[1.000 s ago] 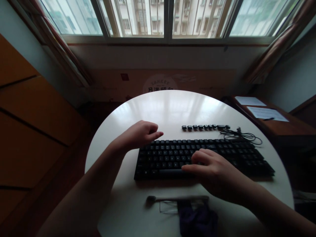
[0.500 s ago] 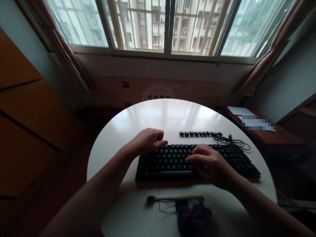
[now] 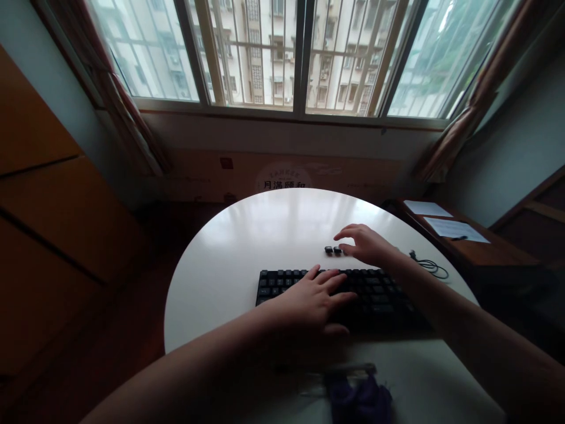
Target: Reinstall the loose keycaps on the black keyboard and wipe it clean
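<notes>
daylight from the barred window [image 3: 300, 59] glares off the white tabletop [image 3: 212, 265], smooth, glossy and curved at its rim. two loose keycaps [image 3: 333, 250], small black plastic blocks, sit past the far edge of the black keyboard [image 3: 377, 291], just left of the right hand [image 3: 344, 244], in a row that runs side to side, as the keyboard's long axis does. that hand is the nearer one: its thumb and forefinger stand apart, the thumb beside the right-hand cap; whether they touch, i cannot tell. the left hand [image 3: 320, 297] spreads palm down over the ridged keys, fingers apart, gripping nothing visible. thin cable [image 3: 430, 268] coils loosely at the right; crumpled purple cloth [image 3: 362, 397] lies at the near side.
</notes>
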{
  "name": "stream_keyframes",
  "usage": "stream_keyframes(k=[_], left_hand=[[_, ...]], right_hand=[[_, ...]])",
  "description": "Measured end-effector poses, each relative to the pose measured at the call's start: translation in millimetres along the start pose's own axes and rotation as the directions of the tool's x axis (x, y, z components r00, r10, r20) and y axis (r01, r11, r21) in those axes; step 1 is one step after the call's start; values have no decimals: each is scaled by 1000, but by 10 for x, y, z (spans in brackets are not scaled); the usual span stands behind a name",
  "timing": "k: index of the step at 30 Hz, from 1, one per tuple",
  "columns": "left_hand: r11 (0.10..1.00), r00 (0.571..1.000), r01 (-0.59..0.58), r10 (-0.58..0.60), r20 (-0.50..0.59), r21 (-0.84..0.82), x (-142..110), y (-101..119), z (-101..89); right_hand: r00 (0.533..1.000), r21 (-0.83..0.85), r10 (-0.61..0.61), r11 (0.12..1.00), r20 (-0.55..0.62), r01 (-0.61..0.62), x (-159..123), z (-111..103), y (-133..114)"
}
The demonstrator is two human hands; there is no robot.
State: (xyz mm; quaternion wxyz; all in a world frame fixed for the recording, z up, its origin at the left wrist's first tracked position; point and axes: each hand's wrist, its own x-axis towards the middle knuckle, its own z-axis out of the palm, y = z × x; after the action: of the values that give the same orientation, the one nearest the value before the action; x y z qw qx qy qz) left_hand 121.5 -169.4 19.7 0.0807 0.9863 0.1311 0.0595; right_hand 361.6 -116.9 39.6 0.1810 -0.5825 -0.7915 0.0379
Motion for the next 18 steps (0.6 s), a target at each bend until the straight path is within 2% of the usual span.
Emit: stream_keyframes(k=[4, 8, 14, 18], left_hand=[[1000, 998, 13, -12, 58, -9, -8, 10, -31], [1000, 997, 18, -17, 72, -23, -7, 12, -40], [999, 1000, 0, 1, 30, -42, -16, -18, 6], [998, 998, 8, -4, 55, -69, -21, -10, -31]], right_hand=[[995, -2, -1, 1000, 99, 1, 194, 134, 39], [991, -39, 14, 999, 132, -9, 257, 221, 20], [994, -73, 2, 997, 111, 6, 329, 273, -101], [1000, -54, -19, 998, 23, 20, 285, 130, -229]])
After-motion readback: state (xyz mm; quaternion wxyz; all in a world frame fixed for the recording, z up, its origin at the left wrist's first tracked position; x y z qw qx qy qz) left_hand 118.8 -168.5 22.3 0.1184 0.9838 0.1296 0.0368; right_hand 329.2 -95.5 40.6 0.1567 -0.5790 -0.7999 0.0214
